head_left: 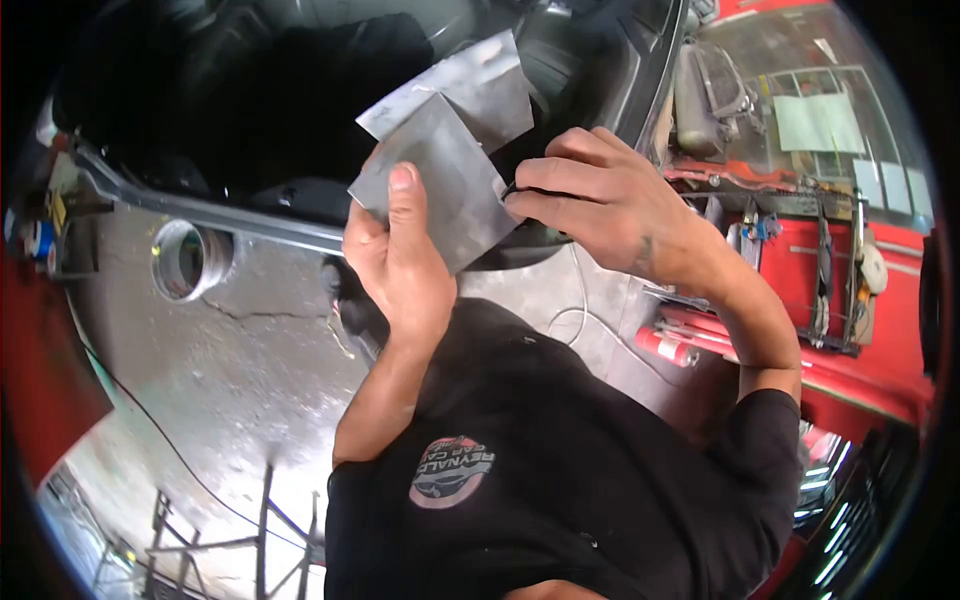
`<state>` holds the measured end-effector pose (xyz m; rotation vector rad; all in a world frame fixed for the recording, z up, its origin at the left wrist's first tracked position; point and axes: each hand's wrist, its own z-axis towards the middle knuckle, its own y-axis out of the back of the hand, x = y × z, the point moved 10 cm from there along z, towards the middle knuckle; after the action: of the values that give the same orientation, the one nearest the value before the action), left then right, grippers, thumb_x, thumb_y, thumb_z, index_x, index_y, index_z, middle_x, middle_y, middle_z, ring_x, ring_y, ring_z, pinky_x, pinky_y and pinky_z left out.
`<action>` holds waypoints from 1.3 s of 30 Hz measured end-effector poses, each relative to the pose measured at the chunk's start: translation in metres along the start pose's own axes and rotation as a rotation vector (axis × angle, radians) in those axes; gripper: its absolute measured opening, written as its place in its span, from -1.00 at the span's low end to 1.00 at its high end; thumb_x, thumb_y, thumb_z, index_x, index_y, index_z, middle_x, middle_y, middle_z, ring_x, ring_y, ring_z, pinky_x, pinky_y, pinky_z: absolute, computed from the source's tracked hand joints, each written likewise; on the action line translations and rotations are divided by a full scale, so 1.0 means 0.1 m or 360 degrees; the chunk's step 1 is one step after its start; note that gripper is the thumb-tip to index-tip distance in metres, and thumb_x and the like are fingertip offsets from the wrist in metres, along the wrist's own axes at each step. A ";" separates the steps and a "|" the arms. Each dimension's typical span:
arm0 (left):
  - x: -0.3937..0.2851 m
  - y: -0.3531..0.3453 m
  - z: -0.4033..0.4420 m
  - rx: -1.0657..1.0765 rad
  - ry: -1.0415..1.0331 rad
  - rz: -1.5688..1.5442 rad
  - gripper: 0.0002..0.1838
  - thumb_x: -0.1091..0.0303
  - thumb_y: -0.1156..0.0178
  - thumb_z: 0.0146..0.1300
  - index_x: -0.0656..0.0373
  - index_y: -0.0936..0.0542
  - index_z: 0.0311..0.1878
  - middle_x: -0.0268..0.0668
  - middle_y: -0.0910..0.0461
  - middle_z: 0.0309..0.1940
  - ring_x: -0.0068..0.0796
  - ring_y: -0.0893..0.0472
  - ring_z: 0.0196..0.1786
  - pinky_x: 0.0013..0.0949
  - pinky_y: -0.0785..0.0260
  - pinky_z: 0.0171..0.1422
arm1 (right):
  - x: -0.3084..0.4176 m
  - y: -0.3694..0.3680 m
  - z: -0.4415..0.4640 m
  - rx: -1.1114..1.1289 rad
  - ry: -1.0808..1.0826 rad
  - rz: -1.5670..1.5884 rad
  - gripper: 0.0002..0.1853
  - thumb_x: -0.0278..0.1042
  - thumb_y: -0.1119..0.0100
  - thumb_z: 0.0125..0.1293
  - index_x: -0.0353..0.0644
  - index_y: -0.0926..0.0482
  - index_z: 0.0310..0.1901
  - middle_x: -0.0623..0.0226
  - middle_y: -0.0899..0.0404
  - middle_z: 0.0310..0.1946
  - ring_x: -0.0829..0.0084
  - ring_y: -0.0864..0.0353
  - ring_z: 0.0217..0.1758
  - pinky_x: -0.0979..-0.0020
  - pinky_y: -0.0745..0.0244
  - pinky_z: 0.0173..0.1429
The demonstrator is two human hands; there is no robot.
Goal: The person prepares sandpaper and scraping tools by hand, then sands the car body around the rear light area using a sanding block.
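My left hand (pixel 403 255) grips a grey sheet metal piece (pixel 440 180), thumb flat on its front face and fingers behind it. Behind and above this face stands a second grey metal panel (pixel 490 90), set at an angle; I cannot tell whether the two are one bent piece. At the sheet's right corner, my right hand (pixel 600 200) is closed with its fingertips pinched together. A small dark bit shows at those fingertips, too hidden to name. Both hands are held up in front of a dark open car compartment (pixel 220 100).
The compartment's metal edge (pixel 220 215) runs across ahead of me. On the concrete floor (pixel 230 350) stands a round metal bucket (pixel 188 262). A red tool cart (pixel 800 375) with tools on it is at right, with a red cylinder (pixel 668 347) beside it. Metal stands (pixel 265 530) are lower left.
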<state>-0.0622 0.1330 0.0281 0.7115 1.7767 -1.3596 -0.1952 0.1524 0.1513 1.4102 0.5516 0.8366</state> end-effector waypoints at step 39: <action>1.00 1.51 -0.90 -0.0871 0.0079 -0.0036 -0.58 0.18 -0.23 0.54 0.43 -0.50 0.13 -0.01 -0.64 0.12 -0.24 -0.69 0.13 -0.16 -0.59 0.24 | -1.14 -0.29 -0.63 0.0964 0.0059 -0.0132 -0.67 -0.67 -0.24 0.04 -0.27 -0.75 -0.12 0.25 -0.66 -0.05 0.14 -0.52 0.17 0.19 -0.45 0.36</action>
<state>-0.0172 0.2586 -0.1239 0.4248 2.0722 -0.8077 -0.3087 0.1041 0.0991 1.9048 0.9376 0.6529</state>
